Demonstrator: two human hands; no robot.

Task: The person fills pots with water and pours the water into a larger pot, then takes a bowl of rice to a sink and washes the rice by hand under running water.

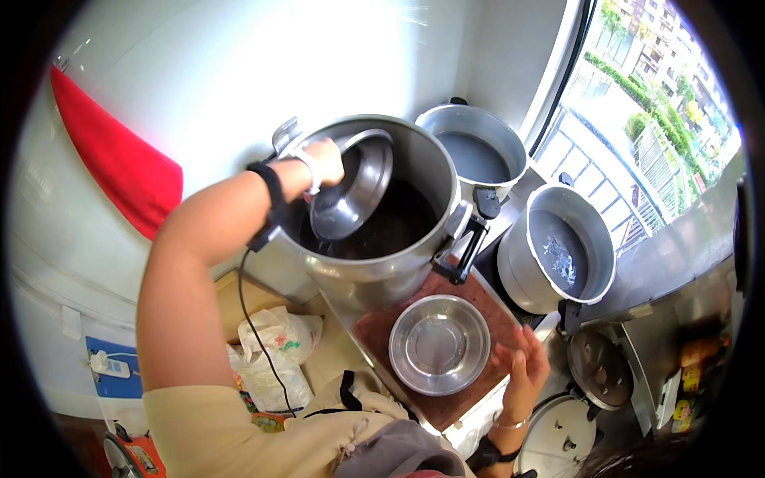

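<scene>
My left hand point(326, 162) grips the rim of a tilted stainless-steel bowl point(358, 194) inside a tall metal pot point(370, 278). Dark contents point(406, 215) lie low in that pot, and the bowl hides part of them. In front of the pot, a second, shallow steel bowl point(441, 346) sits upright on a reddish-brown board point(478, 391). Just right of this bowl is my right hand point(523, 364), with fingers apart and nothing in it. Whether a fingertip touches the rim, I cannot tell.
Two pressure-cooker pots without lids, one behind point(472, 155) and one at right point(556, 251), stand beside the window. Pot lids point(556, 433) lie at lower right. White plastic bags point(278, 352) sit below at left. A red cloth point(119, 161) hangs on the wall.
</scene>
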